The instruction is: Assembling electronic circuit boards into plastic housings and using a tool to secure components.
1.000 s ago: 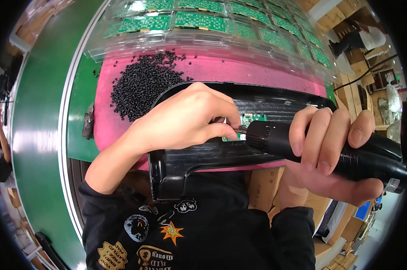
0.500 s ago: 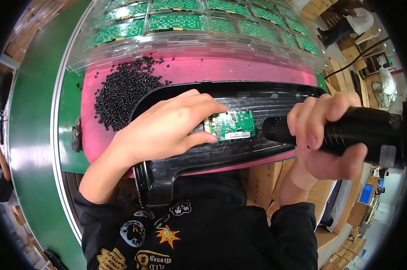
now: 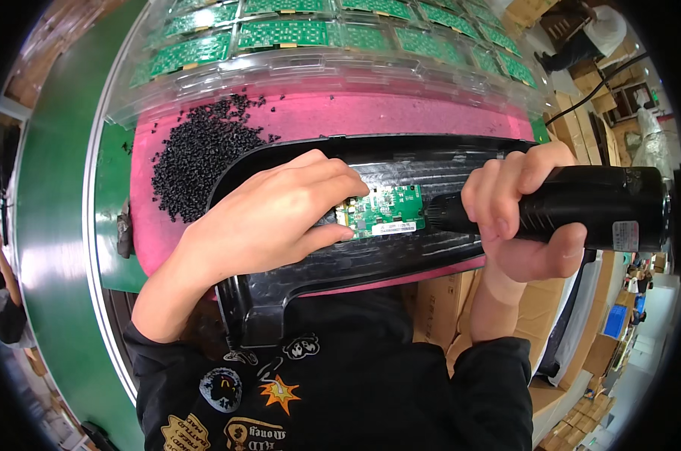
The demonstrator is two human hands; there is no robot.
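Note:
A long black plastic housing (image 3: pixel 400 250) lies with its hollow side up in front of me. Inside it is a green circuit board (image 3: pixel 391 209) with a white label along its near edge. My left hand (image 3: pixel 276 210) reaches across the housing's left part, its thumb and fingers closed on the board's left end. The fingers of my right hand (image 3: pixel 517 203) wrap round a thick black electric screwdriver (image 3: pixel 592 201), held nearly level. Its ribbed nose meets the board's right end in this view; the bit is hidden, so contact cannot be made out.
A heap of small black screws (image 3: pixel 197 161) lies on the pink mat (image 3: pixel 400 113) at the left. Clear plastic trays (image 3: pixel 318 64) of green circuit boards stand along the back. Cardboard boxes (image 3: pixel 436 308) are below the table edge. Another person (image 3: pixel 600 34) is at the far right.
My right hand and the screwdriver have moved left, bringing its nose up to the board's right end. My left hand, the board and the housing appear slightly further left.

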